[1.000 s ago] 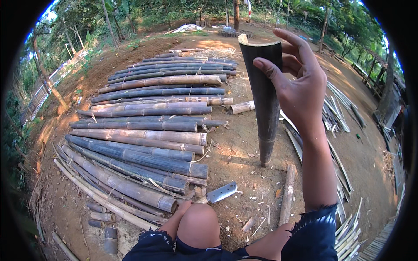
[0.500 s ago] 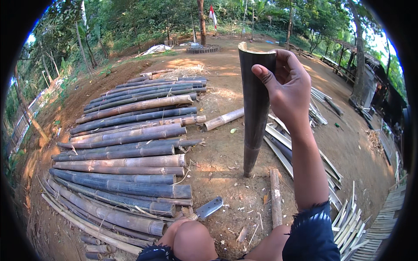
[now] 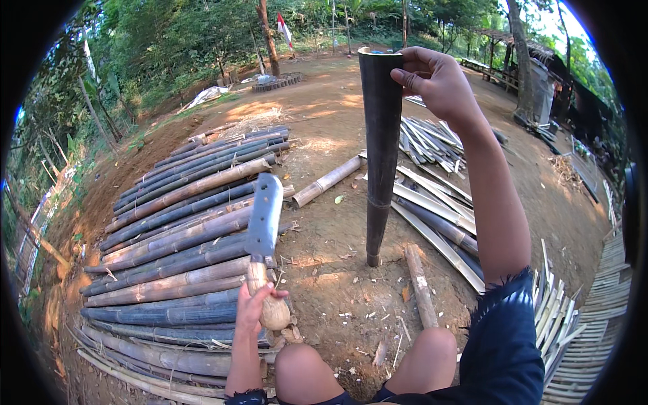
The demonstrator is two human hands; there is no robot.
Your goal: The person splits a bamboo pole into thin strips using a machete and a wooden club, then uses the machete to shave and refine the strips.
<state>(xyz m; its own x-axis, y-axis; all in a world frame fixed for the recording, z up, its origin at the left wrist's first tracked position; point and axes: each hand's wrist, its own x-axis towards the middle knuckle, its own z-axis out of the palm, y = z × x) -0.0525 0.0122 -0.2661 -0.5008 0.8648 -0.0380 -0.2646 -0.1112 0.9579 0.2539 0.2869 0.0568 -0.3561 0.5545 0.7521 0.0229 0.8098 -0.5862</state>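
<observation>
Head view: two hands (one cleaver (image 3: 263, 219), one bamboo section (image 3: 381, 148)).

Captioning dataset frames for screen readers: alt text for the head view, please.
A person's right hand steadies a dark bamboo pole upright on bare dirt while the left hand holds a machete by its wooden handle. Stacked bamboo poles lie left, split strips right.

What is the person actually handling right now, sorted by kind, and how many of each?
Upright dark bamboo pole, gripped at its top by the right hand: 1
Cleaver with a wooden handle, raised in the left hand: 1
Total: 2
</observation>
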